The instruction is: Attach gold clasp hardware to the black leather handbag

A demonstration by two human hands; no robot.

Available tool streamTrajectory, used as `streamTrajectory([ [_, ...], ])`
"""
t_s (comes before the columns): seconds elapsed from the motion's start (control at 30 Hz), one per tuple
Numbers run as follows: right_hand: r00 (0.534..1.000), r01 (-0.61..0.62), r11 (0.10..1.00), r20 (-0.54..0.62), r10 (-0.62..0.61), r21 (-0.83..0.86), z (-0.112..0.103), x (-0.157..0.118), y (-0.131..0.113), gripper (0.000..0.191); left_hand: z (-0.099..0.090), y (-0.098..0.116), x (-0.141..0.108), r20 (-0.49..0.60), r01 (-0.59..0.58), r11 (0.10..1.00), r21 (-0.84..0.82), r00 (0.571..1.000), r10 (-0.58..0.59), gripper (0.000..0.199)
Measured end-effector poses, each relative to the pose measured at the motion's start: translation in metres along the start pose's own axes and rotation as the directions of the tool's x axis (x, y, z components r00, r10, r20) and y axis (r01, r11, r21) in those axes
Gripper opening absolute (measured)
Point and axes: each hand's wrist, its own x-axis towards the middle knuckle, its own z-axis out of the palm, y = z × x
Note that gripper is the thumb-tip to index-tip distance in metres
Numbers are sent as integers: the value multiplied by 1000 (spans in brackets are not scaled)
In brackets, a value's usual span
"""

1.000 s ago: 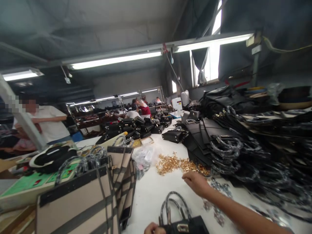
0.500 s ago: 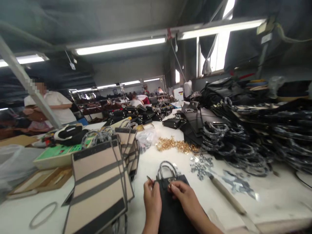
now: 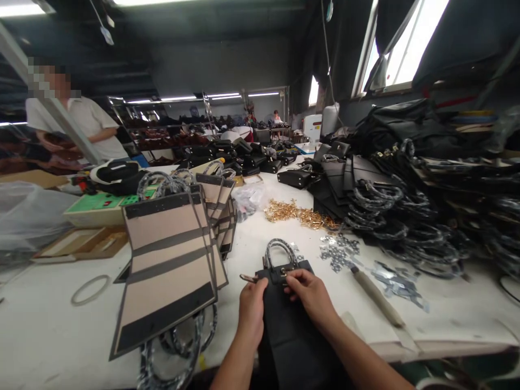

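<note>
A black bag piece (image 3: 290, 330) with a wrapped handle (image 3: 281, 250) lies at the table's front edge. My left hand (image 3: 252, 306) is closed at its left side, thumb pressed on the black material, and a thin dark tool pokes out leftward from the fingers. Close by, my right hand (image 3: 311, 292) pinches at the small metal fitting (image 3: 284, 272) near the base of the handle. Whatever lies between those right fingertips is too small to make out.
Stacked beige-lined panels (image 3: 166, 260) stand left. Gold hardware (image 3: 282, 210), silver plates (image 3: 339, 252) and a wooden-handled tool (image 3: 377, 298) lie beyond and right. Wrapped handles and black pieces (image 3: 377, 200) pile up right. A person (image 3: 87, 127) stands at far left.
The view has tilted down, so the table and bag appear higher. Both hands stay at the bag's top, and the dark tool in my left hand now points more to the left.
</note>
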Motion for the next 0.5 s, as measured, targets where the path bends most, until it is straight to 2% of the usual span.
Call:
streamTrajectory([
  [0.17,999,-14,999,37,15,-33,12,3,2,39,-6,-5,3,38,-32,999,-45,999,33,40],
  [0.33,998,68,974,26,-64,-214,26,0,-3,29,-6,-6,2,-3,-159,987,-6,987,159,38],
  [0.5,995,94,928,8,-98,-360,32,-5,-7,28,-10,-13,3,-79,-171,985,33,982,173,40],
])
